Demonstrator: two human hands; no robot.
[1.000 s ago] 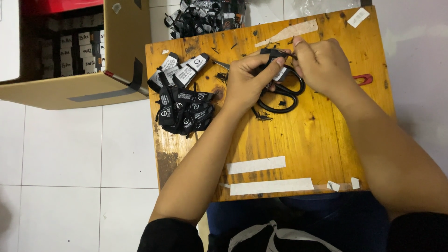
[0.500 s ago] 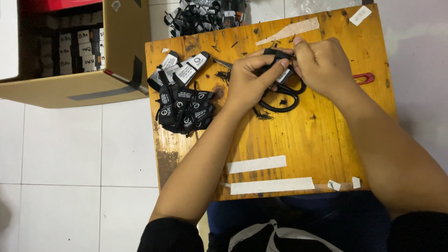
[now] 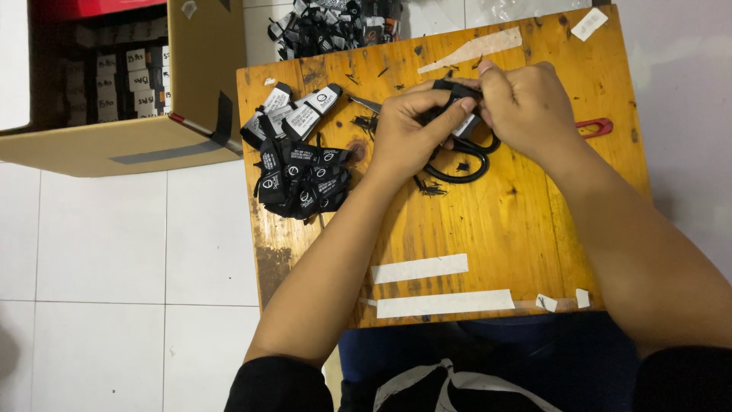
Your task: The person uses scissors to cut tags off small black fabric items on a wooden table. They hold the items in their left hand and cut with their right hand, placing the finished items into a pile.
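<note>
Wooden and yellow, the small tabletop (image 3: pixel 488 229) carries everything, with strips of white tape stuck on it. Left of it, on the white tiled floor, sits an open cardboard box (image 3: pixel 152 145) with rows of small packs inside. On the left part of the tabletop lies a pile of black tags (image 3: pixel 299 179) with white print, and more black tags (image 3: pixel 328 23) lie in a heap on the floor past the far edge. Black scissors (image 3: pixel 457 156) lie just under the hands, and a thin red thing (image 3: pixel 593 126) pokes out by the right wrist. The left hand (image 3: pixel 408 137) and the right hand (image 3: pixel 526 111) meet near the far edge, both closed on one small black tag (image 3: pixel 455 93) pinched between thumbs and fingers. To do this well, I think the fingers should grip the tag flat and tight, keep it low over the wood, and stay clear of the scissor blades. Little black snips (image 3: pixel 431 187) lie scattered close by.
</note>
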